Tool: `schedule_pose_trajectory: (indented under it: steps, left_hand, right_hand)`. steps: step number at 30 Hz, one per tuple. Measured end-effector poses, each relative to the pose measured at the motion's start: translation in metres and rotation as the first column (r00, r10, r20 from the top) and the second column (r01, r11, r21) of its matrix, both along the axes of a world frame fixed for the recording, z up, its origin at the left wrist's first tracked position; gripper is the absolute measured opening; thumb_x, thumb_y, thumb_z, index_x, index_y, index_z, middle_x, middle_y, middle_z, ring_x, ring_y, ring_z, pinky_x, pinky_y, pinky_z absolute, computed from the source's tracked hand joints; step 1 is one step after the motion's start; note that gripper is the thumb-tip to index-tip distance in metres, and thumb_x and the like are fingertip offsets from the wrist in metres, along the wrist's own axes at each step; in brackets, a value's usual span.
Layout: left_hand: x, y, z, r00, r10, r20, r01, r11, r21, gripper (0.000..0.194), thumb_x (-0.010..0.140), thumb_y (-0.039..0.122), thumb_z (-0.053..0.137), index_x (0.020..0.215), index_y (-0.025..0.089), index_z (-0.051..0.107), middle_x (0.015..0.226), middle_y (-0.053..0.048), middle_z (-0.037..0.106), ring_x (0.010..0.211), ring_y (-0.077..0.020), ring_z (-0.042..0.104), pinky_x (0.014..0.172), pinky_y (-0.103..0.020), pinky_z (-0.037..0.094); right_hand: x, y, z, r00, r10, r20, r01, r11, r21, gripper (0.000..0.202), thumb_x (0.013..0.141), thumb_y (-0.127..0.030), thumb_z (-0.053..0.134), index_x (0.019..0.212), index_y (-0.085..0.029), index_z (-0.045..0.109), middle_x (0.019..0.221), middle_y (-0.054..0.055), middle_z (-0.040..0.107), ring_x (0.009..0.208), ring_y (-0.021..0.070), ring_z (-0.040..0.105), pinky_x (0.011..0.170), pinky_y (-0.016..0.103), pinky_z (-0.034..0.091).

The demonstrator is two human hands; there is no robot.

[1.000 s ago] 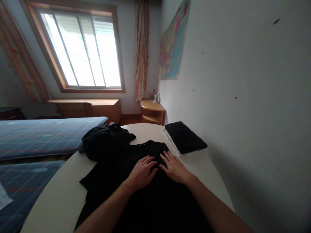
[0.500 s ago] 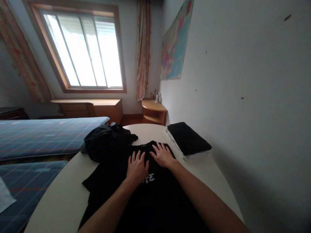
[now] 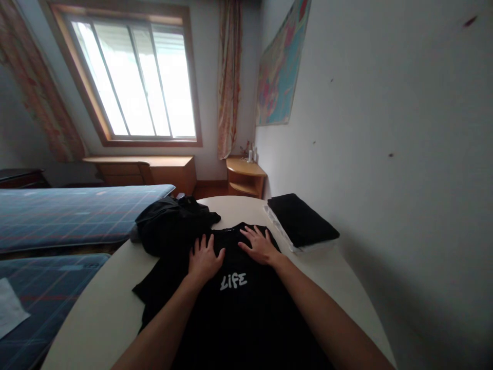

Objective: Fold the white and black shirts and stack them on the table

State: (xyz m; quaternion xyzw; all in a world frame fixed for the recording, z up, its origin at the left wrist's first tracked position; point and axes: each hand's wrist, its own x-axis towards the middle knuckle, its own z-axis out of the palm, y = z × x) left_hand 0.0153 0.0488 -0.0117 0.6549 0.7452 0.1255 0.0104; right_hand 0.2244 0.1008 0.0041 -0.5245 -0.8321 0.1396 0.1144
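Observation:
A black T-shirt (image 3: 239, 318) with white "LIFE" lettering lies spread on the round table, its collar toward the far side. My left hand (image 3: 205, 259) rests flat on the shirt's upper left part, fingers spread. Flat near the collar's right side lies my right hand (image 3: 260, 245), its fingers also apart. Neither hand grips the cloth. One sleeve sticks out to the left; the right edge is partly covered by my right forearm.
The pale round table (image 3: 88, 303) carries a heap of black clothing (image 3: 165, 221) at back left and a folded black and white stack (image 3: 302, 218) at back right. Plaid mattresses (image 3: 77, 216) stand left of it. A white wall (image 3: 385, 205) runs along the right.
My left hand has slid left across the shirt, uncovering the whole "LIFE" lettering. My right hand stays almost in place near the collar.

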Motion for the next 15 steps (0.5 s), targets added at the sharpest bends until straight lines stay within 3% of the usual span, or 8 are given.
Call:
schedule_pose_trajectory:
  steps: [4,7,11,15]
  left_hand:
    - [-0.003,0.003,-0.002,1.0,0.007,-0.008,-0.007,1.0,-0.011,0.076,0.092,0.057,0.039,0.154,0.014,0.031,0.16,-0.02,0.03,0.146,-0.041,0.026,0.112,-0.056,0.028]
    - [-0.005,0.003,-0.003,1.0,-0.01,-0.013,0.009,0.999,-0.032,0.079,0.092,0.063,0.038,0.155,0.015,0.031,0.161,-0.021,0.027,0.147,-0.0422,0.023,0.112,-0.058,0.027]
    - [-0.007,0.003,-0.003,0.999,-0.05,-0.015,0.049,0.997,-0.064,0.084,0.09,0.07,0.038,0.155,0.018,0.031,0.162,-0.021,0.023,0.148,-0.0445,0.019,0.114,-0.06,0.022]
    - [-0.009,0.006,-0.004,0.998,-0.059,-0.003,0.058,0.996,-0.065,0.083,0.091,0.071,0.035,0.155,0.019,0.032,0.162,-0.02,0.022,0.148,-0.0461,0.017,0.114,-0.063,0.02]
  right_hand:
    - [0.016,-0.004,0.004,0.996,-0.069,-0.057,0.074,0.992,0.1,0.052,0.102,-0.045,0.033,0.143,-0.017,0.051,0.156,0.011,0.041,0.146,0.0251,0.03,0.12,0.045,0.019]
    - [0.03,-0.014,0.007,0.987,-0.158,-0.031,0.161,0.977,0.142,0.05,0.101,-0.037,0.036,0.139,-0.01,0.054,0.15,0.015,0.047,0.141,0.0236,0.04,0.118,0.037,0.026]
    - [0.046,-0.04,0.004,0.984,-0.175,0.017,0.173,0.98,0.103,0.057,0.101,-0.043,0.038,0.146,-0.01,0.048,0.156,0.016,0.039,0.144,0.0259,0.035,0.119,0.037,0.025]
    - [0.057,-0.062,-0.004,0.988,-0.134,0.072,0.131,0.99,0.052,0.065,0.099,-0.055,0.038,0.151,-0.017,0.041,0.162,0.013,0.027,0.15,0.0281,0.023,0.121,0.042,0.018]
